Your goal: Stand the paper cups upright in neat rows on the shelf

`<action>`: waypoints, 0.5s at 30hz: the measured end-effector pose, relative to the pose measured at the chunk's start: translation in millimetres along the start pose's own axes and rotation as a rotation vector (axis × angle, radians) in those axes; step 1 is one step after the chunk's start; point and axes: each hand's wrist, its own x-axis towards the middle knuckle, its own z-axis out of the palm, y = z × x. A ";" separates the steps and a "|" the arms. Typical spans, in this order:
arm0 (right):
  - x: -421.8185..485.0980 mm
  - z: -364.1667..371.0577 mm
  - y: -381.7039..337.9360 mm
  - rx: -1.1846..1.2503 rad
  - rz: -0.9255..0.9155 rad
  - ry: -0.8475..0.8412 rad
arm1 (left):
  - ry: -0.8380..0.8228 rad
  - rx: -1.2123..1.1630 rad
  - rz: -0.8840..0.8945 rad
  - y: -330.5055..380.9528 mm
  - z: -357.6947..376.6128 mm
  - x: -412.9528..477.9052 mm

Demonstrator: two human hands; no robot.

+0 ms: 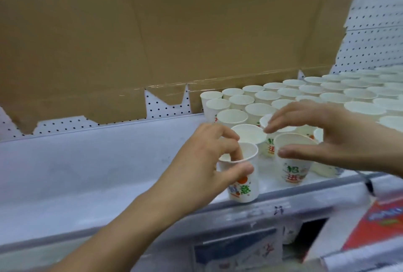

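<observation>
Shelf front (130, 184), left fingers (236, 151) astride cup rim (255, 154)

Paper cups (316, 92) stand in rows across the right part of the shelf (98, 173), cardboard sheet (152, 42) up behind them against the pegboard (375, 20). Up front the left hand (200, 162) pinches one cup (244, 186), right hand (340, 140) over a second cup (294, 173) just right of it.

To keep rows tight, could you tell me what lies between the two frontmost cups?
Only bare shelf, in the head view, between the cup the left hand pinches and the right cup.
</observation>
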 end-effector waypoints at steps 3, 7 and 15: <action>-3.5 9.1 -3.1 -0.023 -0.115 0.035 | 0.026 0.045 0.022 14.5 11.1 6.2; -3.8 19.0 -3.4 -0.086 -0.224 0.043 | 0.034 0.029 0.025 22.7 18.2 9.7; -12.4 19.3 7.4 -0.193 -0.278 0.070 | 0.063 0.157 0.145 -42.0 16.8 43.8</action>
